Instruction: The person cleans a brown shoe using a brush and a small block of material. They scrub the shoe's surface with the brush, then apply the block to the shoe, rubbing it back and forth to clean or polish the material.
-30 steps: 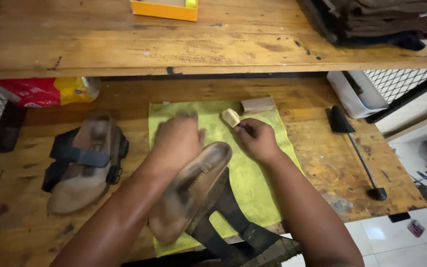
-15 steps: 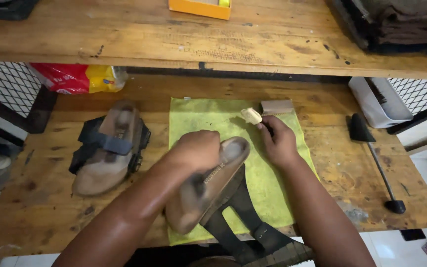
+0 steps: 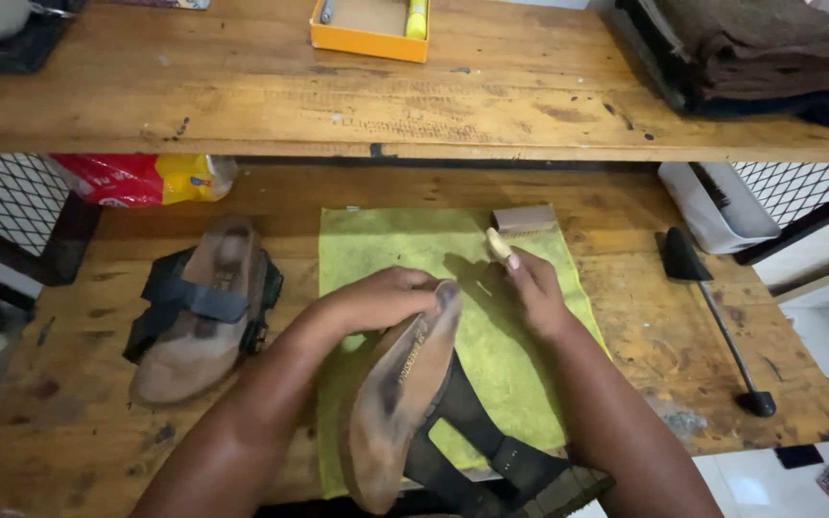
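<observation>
A shoe-repair workshop: worn wooden workbench [image 3: 98, 451], hammer [image 3: 712, 307], sandals [image 3: 199, 312].

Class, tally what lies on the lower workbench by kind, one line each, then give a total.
Sandals: 2
Green cloth: 1
Small brushes: 2
Hammer: 1
Red and yellow bag: 1
Total: 7

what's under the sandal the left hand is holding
A green cloth spread on the wooden workbench lies beneath the sandal held by the left hand. The cloth's middle and the bench below it are covered.
</observation>
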